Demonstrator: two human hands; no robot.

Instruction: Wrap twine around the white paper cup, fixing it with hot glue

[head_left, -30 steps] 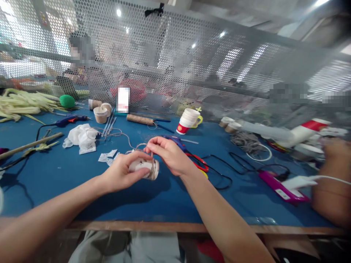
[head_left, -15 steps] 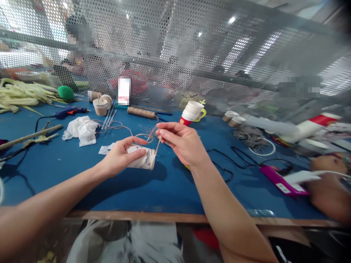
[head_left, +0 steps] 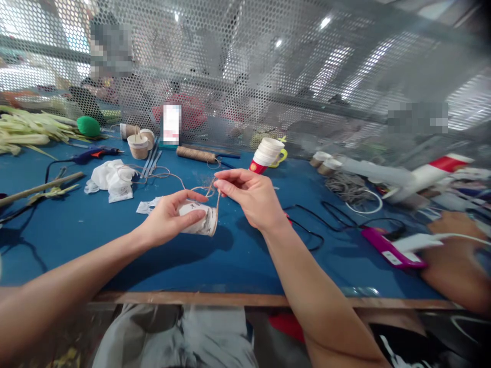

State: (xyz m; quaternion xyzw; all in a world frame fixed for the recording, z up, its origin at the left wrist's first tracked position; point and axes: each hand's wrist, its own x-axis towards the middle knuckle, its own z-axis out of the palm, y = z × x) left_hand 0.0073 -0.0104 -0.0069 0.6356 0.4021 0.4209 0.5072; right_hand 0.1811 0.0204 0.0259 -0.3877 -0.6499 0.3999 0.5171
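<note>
A white paper cup with dark marks lies on its side in the air above the blue table, my left hand wrapped around it. Its rim end faces right. Pinched between thumb and fingers of my right hand is a thin brown twine, which runs down to the cup's right end. More of the twine loops away behind my hands to the left, toward a crumpled white cloth. Behind lies a spool of brown twine.
Stacked white and red cups stand behind my right hand. A blue glue gun, twine-wrapped cups and a green ball are at left. A purple power strip lies at right, near another person's arm. Perforated metal closes the back.
My right hand has moved slightly left, and the twine now rises more steeply from the cup's end. The left hand keeps its hold on the cup.
</note>
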